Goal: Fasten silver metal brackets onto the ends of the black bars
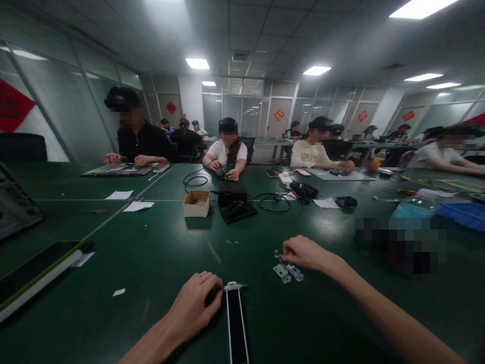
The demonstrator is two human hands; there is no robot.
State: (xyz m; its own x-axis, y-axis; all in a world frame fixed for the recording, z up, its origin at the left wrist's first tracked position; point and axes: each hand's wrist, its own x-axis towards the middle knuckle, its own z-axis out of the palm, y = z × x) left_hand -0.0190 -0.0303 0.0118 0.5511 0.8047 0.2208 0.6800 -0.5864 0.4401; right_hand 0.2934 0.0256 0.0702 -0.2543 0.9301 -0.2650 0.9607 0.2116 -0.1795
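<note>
A long, narrow white-edged frame with a dark middle lies on the green table, running toward me. Across its far end sits a small metal end piece. My left hand, with a ring on one finger, is closed at that end piece, fingertips at its left tip. To the right, my right hand reaches down with fingers pinched together beside several small metal nuts. Whatever is between those fingertips is hidden. Just below that hand lie grey metal brackets, close together.
Ahead stand an open cardboard box and a black box with cables. A green-edged panel lies at the left. Paper scraps dot the table. A blue tray is at the right. Several people sit across the table.
</note>
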